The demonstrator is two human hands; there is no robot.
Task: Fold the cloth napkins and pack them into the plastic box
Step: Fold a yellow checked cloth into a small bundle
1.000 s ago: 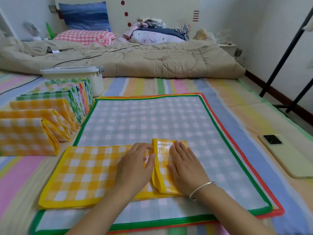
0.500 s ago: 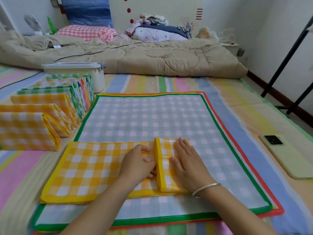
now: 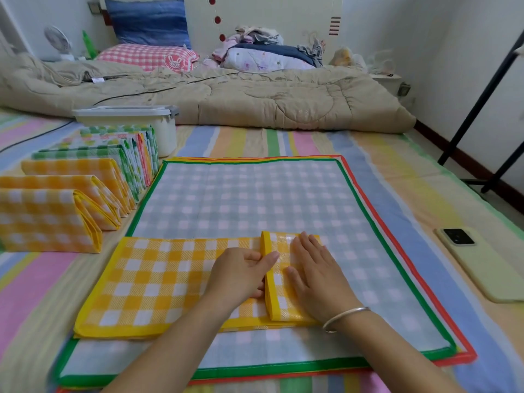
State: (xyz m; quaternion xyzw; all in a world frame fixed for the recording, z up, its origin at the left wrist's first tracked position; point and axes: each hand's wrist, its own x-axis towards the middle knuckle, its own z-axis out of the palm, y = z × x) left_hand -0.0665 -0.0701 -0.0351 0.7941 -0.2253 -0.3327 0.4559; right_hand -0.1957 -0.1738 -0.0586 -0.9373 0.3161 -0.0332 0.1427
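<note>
Your right hand (image 3: 314, 276) lies flat, fingers straight, pressing the folded flap of the yellow napkin (image 3: 170, 282), which lies on the flat stack (image 3: 241, 199). Your left hand (image 3: 241, 276) pinches the fold's edge. Uneven pressure could let the stiff flap spring open or skew.

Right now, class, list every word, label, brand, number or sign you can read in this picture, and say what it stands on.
No text can be read.
The pillow bears a rabbit badge: picture only, no legible letters.
The tag on the quilt: too small to read.
The phone: no brand shows.
</note>
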